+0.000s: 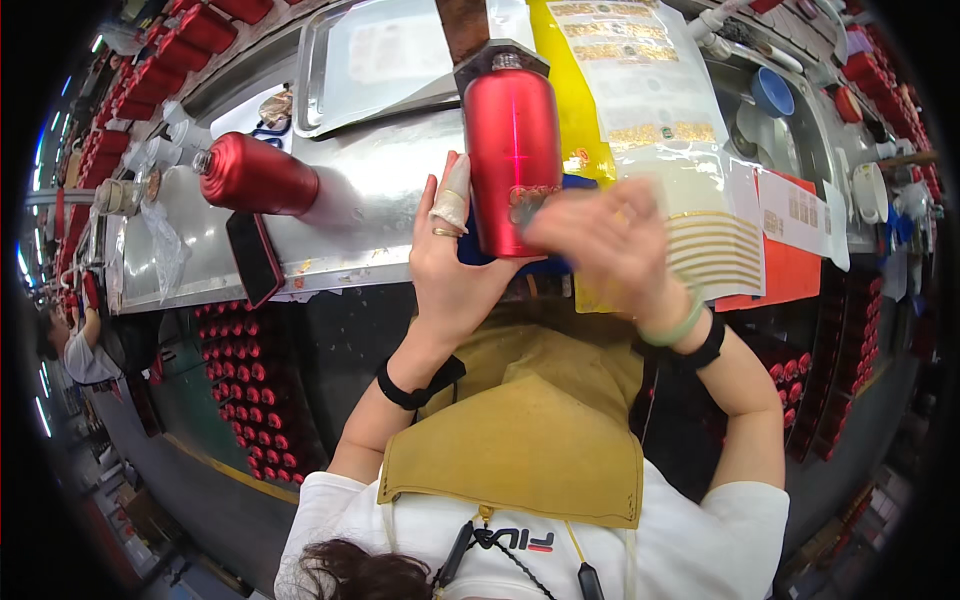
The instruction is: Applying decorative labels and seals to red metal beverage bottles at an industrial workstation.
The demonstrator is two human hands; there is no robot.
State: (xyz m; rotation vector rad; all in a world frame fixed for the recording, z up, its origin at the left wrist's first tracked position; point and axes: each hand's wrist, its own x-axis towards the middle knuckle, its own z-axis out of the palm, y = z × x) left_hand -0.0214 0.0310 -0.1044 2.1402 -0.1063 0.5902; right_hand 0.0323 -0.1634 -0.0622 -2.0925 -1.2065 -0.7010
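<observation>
A shiny red metal bottle (pixel 511 140) lies in front of me, its bare metal neck pointing away and a dark gold ornamental decal (pixel 530 203) near its base. My left hand (pixel 452 262) cradles the bottle's lower left side, thumb by the base and fingers stretched along it; one finger is wrapped in white tape. Smeared by motion, my right hand (pixel 605 235) is at the bottle's lower right, close to the decal. Its fingers cannot be made out clearly. Blue material (pixel 570 183) shows behind the bottle's base.
Another red bottle (pixel 260 174) lies at left above a phone (pixel 254 258). Decal sheets (pixel 650 75) cover a yellow sheet (pixel 570 110) at right, near gold-striped paper (pixel 712 250). A metal tray (pixel 312 85) and blue bowl (pixel 772 92) are farther back. Racked red bottles (pixel 255 395) stand below.
</observation>
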